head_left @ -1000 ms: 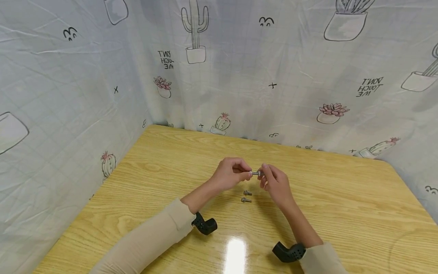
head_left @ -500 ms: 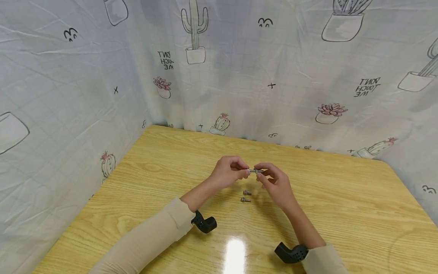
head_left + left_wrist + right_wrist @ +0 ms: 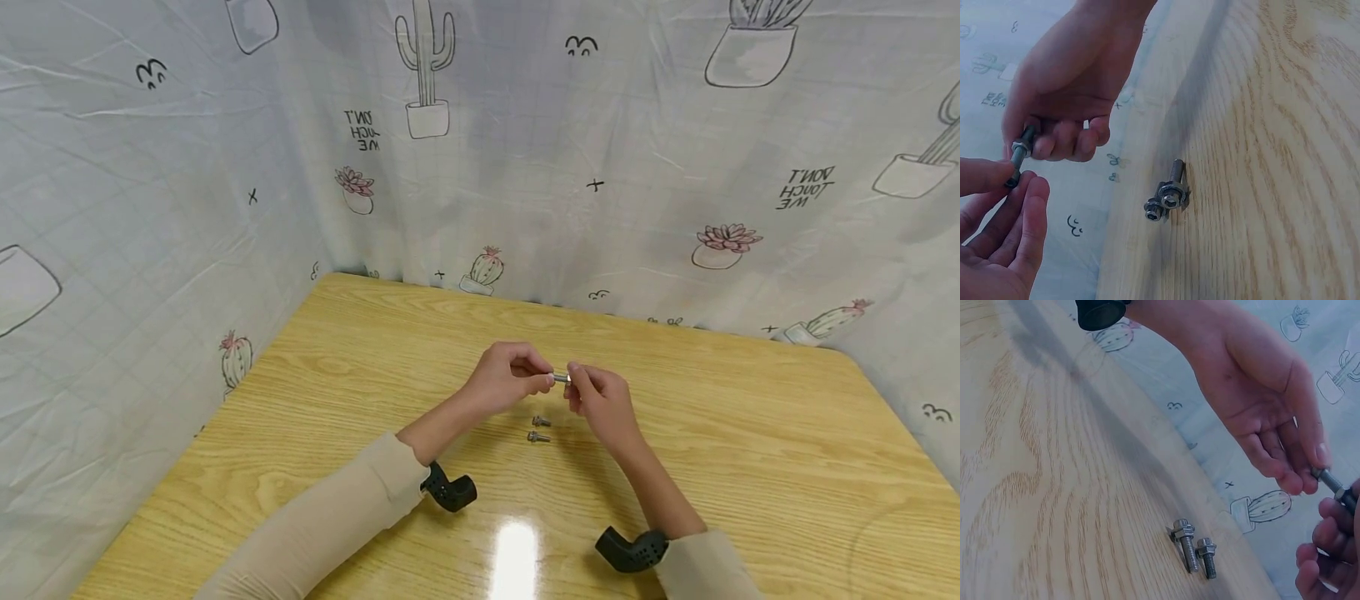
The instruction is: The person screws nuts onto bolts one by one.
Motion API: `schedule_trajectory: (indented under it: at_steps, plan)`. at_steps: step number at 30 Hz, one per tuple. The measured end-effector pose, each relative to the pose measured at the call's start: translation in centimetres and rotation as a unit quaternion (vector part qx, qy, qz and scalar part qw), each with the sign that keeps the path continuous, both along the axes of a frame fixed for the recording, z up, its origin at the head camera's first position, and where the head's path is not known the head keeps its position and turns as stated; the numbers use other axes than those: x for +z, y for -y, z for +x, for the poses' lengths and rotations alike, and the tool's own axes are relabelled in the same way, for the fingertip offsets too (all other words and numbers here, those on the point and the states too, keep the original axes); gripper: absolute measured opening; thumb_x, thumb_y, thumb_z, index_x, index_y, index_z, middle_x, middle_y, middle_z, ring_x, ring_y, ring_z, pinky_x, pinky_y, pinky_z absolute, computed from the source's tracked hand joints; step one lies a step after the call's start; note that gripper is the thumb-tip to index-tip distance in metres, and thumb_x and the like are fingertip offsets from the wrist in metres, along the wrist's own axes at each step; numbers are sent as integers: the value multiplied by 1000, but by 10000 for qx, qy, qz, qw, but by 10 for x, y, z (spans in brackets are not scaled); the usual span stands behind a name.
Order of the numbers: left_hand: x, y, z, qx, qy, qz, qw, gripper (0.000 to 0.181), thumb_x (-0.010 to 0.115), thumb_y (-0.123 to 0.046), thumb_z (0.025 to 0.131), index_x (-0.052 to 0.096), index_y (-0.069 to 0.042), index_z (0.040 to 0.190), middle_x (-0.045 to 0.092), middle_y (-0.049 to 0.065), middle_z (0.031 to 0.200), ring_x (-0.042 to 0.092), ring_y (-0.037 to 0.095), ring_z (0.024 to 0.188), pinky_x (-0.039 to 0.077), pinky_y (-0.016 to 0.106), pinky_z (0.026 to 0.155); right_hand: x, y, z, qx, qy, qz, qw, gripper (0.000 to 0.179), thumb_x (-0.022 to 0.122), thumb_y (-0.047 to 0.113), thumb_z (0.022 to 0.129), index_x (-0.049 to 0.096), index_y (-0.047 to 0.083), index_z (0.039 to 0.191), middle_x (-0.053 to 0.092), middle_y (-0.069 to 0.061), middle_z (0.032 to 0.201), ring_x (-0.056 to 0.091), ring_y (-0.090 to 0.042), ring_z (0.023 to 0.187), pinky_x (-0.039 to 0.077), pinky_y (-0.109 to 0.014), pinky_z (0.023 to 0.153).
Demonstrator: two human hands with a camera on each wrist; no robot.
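A metal bolt (image 3: 560, 377) lies roughly level in the air between both hands, above the table. My left hand (image 3: 512, 379) pinches one end of it between thumb and fingertips. A hex nut (image 3: 1021, 149) sits around the bolt's shank, plain in the left wrist view. At the nut, my right hand (image 3: 602, 402) holds on with thumb and forefinger, its other fingers curled below. The bolt's far end is partly hidden by the right fingers. Two more bolts, each with a nut on it, lie side by side below the hands: one longer (image 3: 1186, 545), one shorter (image 3: 1207, 557).
The wooden table (image 3: 360, 367) reaches back to a pale curtain (image 3: 525, 167) printed with cacti. Black wrist mounts sit on the left forearm (image 3: 452, 492) and the right forearm (image 3: 632, 552). Light glares on the table's near part.
The right thumb and forefinger spread apart around the nut half a second ago, and now they have closed in again. The left hand keeps its pinch, shifting slightly. The two lying bolts stay put.
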State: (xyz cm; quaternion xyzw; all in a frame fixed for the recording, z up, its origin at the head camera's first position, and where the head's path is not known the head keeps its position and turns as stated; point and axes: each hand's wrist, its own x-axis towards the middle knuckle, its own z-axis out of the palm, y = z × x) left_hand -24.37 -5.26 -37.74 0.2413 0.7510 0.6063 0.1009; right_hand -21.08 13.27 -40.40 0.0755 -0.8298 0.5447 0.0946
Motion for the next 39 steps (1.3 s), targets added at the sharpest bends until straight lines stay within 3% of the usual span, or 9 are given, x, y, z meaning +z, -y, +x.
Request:
schedule_trajectory:
  at_steps: [4,8,12,16,19,23,27,34,39]
  plan:
    - [-1,-1,0,-25,-68,-85,9999,5,68,-6,89,70,-7,94,71,10,92,70,21,81,58,44,81,5,3,2,-152,235,-97,9996,57,42,33,105,60,-8,71,54,-12,60,49,-19,52,44,-28,51]
    - [-3,0,-2,15,-23,-37,10000,4,68,-6,89,70,-7,92,70,10,91,70,32,86,56,49,82,5,2,2,-125,305,-192,9993,46,40,35,105,65,-2,94,62,-18,85,59,-21,63,51,-28,55]
    - [-4,3,-3,107,150,48,9998,3,68,-7,89,70,-7,92,70,10,89,68,40,91,55,52,82,-1,-3,3,246,-113,-165,9995,30,48,28,103,61,3,117,61,-15,108,62,-18,73,54,-30,58]
    - [-5,5,-4,209,298,50,9993,5,68,-8,90,70,-6,93,70,12,90,67,41,92,55,52,83,-4,-6,3,593,-459,-83,9971,26,58,15,98,58,4,122,60,-13,119,64,-22,83,55,-34,59]
    - [-5,6,-5,230,287,-6,9993,6,68,-8,90,70,-5,95,71,13,91,68,39,92,56,49,82,-4,-6,3,623,-490,21,9968,26,60,14,97,59,4,121,61,-12,119,64,-21,85,55,-33,60]
    - [-4,5,-5,191,274,9,9994,8,68,-8,89,70,-4,96,71,15,92,68,37,91,56,47,82,-3,-3,3,523,-404,28,9978,24,58,14,98,61,3,119,63,-14,111,61,-21,78,54,-31,59]
    - [-2,5,-4,107,197,73,9997,7,68,-6,90,70,-3,95,71,15,92,68,39,91,56,49,82,-2,-1,2,337,-292,8,9990,21,55,17,100,64,1,109,63,-17,93,58,-24,68,52,-31,56]
    - [-1,4,-2,21,86,49,9999,5,68,-6,90,70,-6,94,70,11,92,69,38,90,55,51,82,1,4,-1,155,-124,-48,9998,41,49,29,102,61,-6,85,55,-11,67,50,-21,54,46,-29,51]
    - [-2,3,0,-48,-99,-54,9999,5,68,-8,89,70,-7,94,71,10,92,69,37,89,57,33,73,0,5,-1,113,68,-153,9998,61,43,37,104,53,-8,63,42,-3,49,34,-11,44,33,-26,44]
